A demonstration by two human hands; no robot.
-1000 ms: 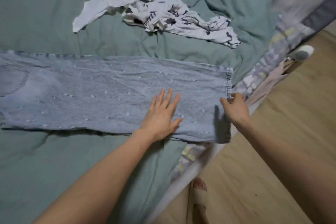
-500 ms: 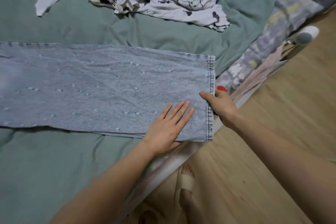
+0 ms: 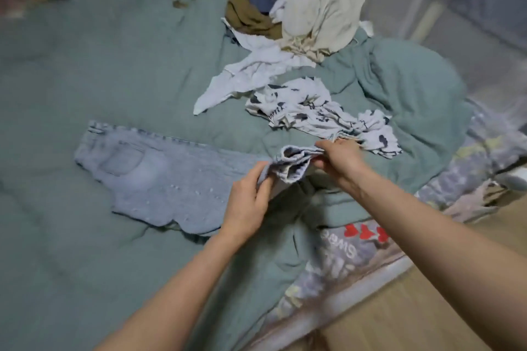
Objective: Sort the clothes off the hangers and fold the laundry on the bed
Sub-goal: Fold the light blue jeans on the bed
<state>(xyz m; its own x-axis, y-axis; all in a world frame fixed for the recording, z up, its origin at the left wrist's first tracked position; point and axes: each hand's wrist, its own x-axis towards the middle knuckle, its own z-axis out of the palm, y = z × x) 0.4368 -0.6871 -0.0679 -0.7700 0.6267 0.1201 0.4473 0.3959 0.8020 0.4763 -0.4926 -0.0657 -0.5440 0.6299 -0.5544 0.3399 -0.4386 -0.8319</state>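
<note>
Pale blue jeans (image 3: 159, 177) lie across the green bedspread (image 3: 85, 80), waistband and back pocket at the left. Their leg end is lifted and bunched up over the middle. My left hand (image 3: 246, 202) grips the near side of that bunched hem. My right hand (image 3: 338, 158) pinches the far side of it. Just behind my right hand lies a crumpled white garment with dark print (image 3: 313, 108). A plain white garment (image 3: 251, 71) sprawls behind that one.
A heap of cream (image 3: 322, 11), olive-brown (image 3: 251, 11) and blue clothes sits at the back of the bed. A patterned sheet with red hearts (image 3: 365, 232) hangs over the bed's right edge. Wooden floor (image 3: 413, 316) runs along the lower right.
The jeans lay flat with my left palm pressing them and my right hand at the hem. Now both hands hold the hem, lifted and carried leftward over the legs.
</note>
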